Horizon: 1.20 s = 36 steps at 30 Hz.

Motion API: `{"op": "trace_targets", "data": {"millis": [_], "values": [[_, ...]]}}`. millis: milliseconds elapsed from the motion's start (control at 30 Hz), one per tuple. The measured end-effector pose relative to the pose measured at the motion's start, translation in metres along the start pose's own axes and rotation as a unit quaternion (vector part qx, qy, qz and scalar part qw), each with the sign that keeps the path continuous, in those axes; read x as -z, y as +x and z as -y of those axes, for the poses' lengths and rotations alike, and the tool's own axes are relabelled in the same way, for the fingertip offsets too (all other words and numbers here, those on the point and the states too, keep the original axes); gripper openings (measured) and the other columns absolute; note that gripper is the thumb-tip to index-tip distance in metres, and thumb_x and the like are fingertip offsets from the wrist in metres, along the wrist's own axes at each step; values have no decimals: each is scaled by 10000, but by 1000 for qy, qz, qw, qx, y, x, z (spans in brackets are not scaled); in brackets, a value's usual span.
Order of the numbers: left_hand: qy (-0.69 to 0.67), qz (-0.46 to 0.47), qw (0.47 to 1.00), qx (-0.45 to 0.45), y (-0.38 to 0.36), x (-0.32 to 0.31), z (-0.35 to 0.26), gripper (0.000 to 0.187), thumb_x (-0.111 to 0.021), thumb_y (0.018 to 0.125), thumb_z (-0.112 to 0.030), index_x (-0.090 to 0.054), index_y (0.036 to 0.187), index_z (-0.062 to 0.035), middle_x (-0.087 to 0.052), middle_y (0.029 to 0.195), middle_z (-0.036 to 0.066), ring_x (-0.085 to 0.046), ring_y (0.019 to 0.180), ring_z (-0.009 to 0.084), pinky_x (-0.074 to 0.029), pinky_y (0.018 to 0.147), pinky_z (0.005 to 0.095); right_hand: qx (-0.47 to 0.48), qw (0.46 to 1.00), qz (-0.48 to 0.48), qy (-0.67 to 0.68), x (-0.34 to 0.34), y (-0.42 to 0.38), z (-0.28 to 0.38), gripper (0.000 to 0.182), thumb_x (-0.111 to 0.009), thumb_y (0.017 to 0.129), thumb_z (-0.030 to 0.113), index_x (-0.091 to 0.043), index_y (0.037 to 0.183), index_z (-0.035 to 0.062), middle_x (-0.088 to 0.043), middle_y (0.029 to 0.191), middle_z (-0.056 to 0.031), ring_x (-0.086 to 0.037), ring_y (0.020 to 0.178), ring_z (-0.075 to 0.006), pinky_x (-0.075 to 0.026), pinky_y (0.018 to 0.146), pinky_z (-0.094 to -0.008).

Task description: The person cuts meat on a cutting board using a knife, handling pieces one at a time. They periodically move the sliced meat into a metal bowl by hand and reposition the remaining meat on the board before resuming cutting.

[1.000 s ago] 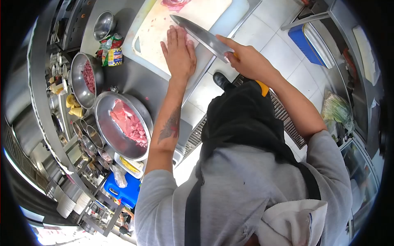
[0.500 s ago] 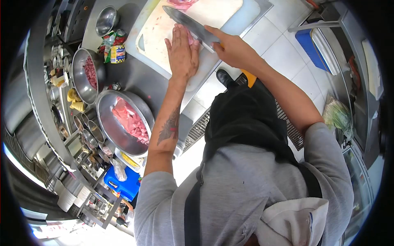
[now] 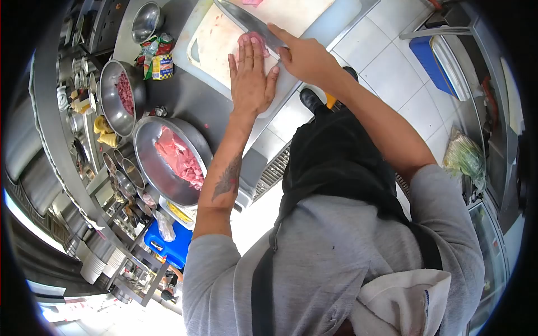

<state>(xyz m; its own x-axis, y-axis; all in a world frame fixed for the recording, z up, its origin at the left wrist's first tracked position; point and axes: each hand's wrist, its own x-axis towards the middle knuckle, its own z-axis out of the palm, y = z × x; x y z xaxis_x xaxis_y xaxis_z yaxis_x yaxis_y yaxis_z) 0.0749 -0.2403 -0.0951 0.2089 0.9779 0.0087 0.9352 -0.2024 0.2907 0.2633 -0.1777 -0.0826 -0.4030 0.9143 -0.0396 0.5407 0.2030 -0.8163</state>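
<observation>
My right hand (image 3: 311, 63) is closed around the handle of a large kitchen knife, its index finger stretched along the blade's base. The knife blade (image 3: 246, 20) slants to the upper left over the white cutting board (image 3: 213, 59), close beside a small pink piece of raw meat (image 3: 259, 40). My left hand (image 3: 250, 84) lies flat with straight fingers, the fingertips pressing on this meat and the thumb spread away. At the top edge of the view, part of another meat piece (image 3: 252, 2) shows on the board.
Left of my forearm stands a big steel bowl (image 3: 147, 171) with pink meat, some cut into chunks. Beyond it are a second steel bowl (image 3: 115, 115) holding diced red meat, colourful packets (image 3: 162, 66) and a smaller steel bowl (image 3: 147, 22). Shelves with containers line the left.
The knife and my right hand have shifted up and left. My left thumb has spread outward, and more meat shows around my fingertips. The other meat piece now sits farther out of view.
</observation>
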Motion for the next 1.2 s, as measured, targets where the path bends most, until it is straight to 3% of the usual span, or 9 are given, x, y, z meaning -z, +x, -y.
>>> {"op": "trace_targets", "data": {"millis": [133,333,433,500,633,833,967,1033,1200], "values": [[13,10,1000,-19,-6,1,3,827,-355,1096,-509,-188,1660,72,-189,1747,253,-126,1640,391,-48,1311,556,-29,1000,-6,7,0,-43,7,585,-596,1016,192,-468,1586,174,-686,699,-232,-679,640,-462,-569,629,-546],[30,8,999,-38,-17,-1,1,893,-378,1076,-561,-185,1651,95,-200,1737,273,-152,1634,392,-48,1311,551,-22,999,-25,-24,-7,-74,10,603,-600,1018,173,-441,1599,181,-677,677,-221,-683,625,-446,-564,601,-544],[33,-13,999,-37,-14,-4,1,922,-391,1064,-593,-181,1659,80,-207,1737,265,-161,1633,389,-52,1310,550,19,997,-59,-55,-2,-74,11,595,-603,1014,161,-458,1591,177,-672,661,-213,-688,614,-427,-567,601,-538],[21,-15,999,-48,-15,-3,3,996,-448,1026,-669,-184,1672,42,-225,1745,228,-169,1637,361,-59,1306,571,19,995,-55,-77,11,-70,11,592,-603,1014,158,-462,1589,179,-672,660,-208,-689,611,-421,-568,598,-535],[31,-20,998,-51,-13,-3,5,1008,-461,1017,-681,-189,1676,31,-231,1744,227,-186,1633,359,-66,1305,573,-7,992,-59,-108,34,-82,15,586,-601,1015,153,-472,1585,184,-681,668,-199,-691,610,-417,-570,599,-529],[-39,-34,998,-45,-10,7,-2,964,-467,1026,-647,-199,1683,7,-224,1743,237,-187,1631,374,-81,1301,569,-61,991,9,-121,47,-114,22,613,-604,1010,136,-454,1601,209,-685,675,-210,-685,601,-425,-572,610,-525],[12,-28,998,-60,-7,-2,4,979,-491,1008,-671,-203,1694,-34,-227,1754,194,-199,1630,358,-85,1301,564,-87,992,7,-88,56,-123,29,615,-597,1014,130,-451,1604,220,-687,686,-212,-682,605,-430,-570,615,-528],[10,-23,998,-62,-8,-1,4,989,-498,1002,-681,-201,1697,-44,-229,1757,180,-203,1630,353,-83,1302,563,-132,988,59,-50,69,-130,35,608,-591,1016,127,-456,1602,219,-687,696,-216,-683,620,-438,-569,630,-531],[10,-6,999,-53,-6,1,4,1010,-509,990,-702,-197,1701,-57,-253,1749,174,-211,1625,357,-80,1304,562,-126,990,60,-29,70,-123,32,605,-592,1014,124,-462,1598,214,-689,711,-227,-688,647,-440,-571,645,-526]]}}
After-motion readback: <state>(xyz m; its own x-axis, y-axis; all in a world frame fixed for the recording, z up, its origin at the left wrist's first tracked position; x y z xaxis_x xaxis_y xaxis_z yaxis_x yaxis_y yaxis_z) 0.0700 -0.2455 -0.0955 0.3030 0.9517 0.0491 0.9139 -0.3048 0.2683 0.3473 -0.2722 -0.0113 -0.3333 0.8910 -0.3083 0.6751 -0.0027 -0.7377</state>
